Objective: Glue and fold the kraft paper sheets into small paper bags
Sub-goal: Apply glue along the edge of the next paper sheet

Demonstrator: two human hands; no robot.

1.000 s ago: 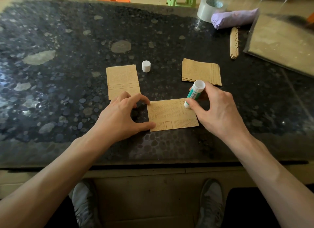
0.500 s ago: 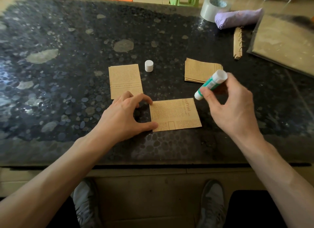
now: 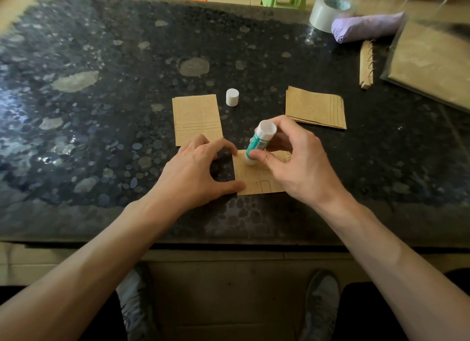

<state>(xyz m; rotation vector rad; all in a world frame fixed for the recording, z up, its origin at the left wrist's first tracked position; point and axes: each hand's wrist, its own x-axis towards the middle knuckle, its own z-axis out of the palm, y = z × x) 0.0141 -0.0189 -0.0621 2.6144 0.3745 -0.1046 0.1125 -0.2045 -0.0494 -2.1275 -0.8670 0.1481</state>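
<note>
glue stick (image 3: 260, 142) tilted, tip down-left

We press our left hand (image 3: 195, 172) on the left edge of a kraft sheet (image 3: 256, 180) on the table (image 3: 101, 99). Our right hand (image 3: 297, 162) pinches the glue stick (image 3: 259, 142), its tip touching the sheet. The white cap (image 3: 232, 97) stands beyond.

teal-white glue stick (image 3: 260, 142), printed tan kraft sheet (image 3: 256, 179)

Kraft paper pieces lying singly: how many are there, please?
2: a sheet beneath the glue stick, a piece left of the white cap. The stack may hide others.
</note>
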